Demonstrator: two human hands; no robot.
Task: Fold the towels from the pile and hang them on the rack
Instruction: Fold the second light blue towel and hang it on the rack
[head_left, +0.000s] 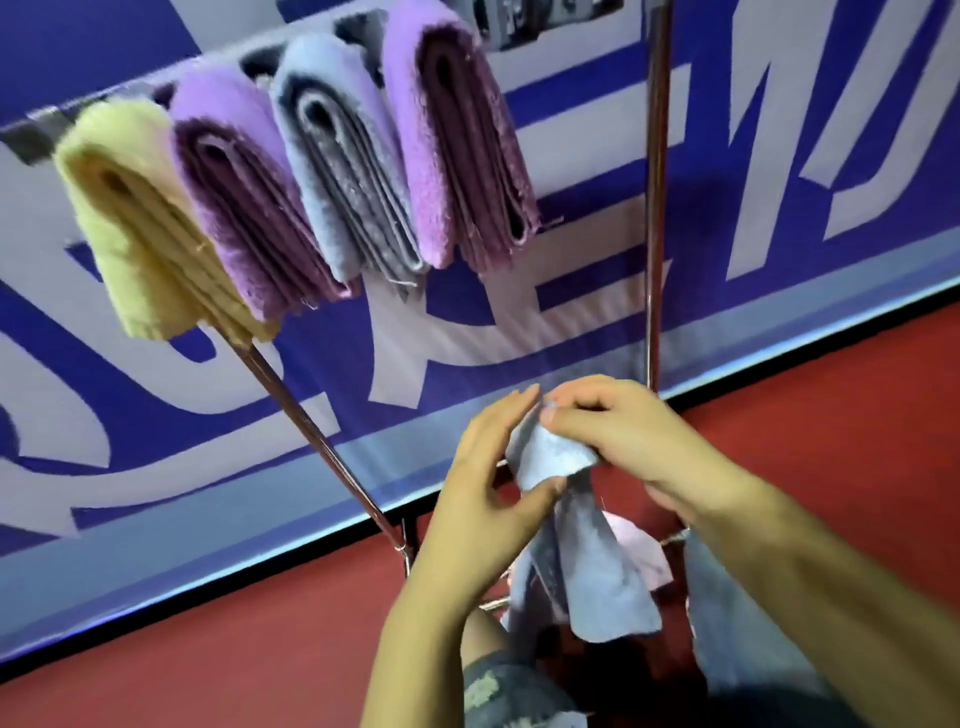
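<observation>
Red floor and a big blue-and-white banner behind, with the rack standing right in front of it. Four folded towels already hang side by side on its top bar: a yellow towel, purple towel, grey towel and second purple towel. Both hands are on a blue towel down low, in front of the rack's legs. The left hand pinches it between thumb and fingers, and the right hand is closed on the top edge, so both are clamped on cloth. The rest of it droops down limp and half twisted. More towels look to be lying underneath, a pink one among them, probably the pile. This thing's light and floppy, with no stiffness at all, so I'd say find two corners along one edge and let it hang flat before folding. Grabbing mid-cloth would just bunch it up.
</observation>
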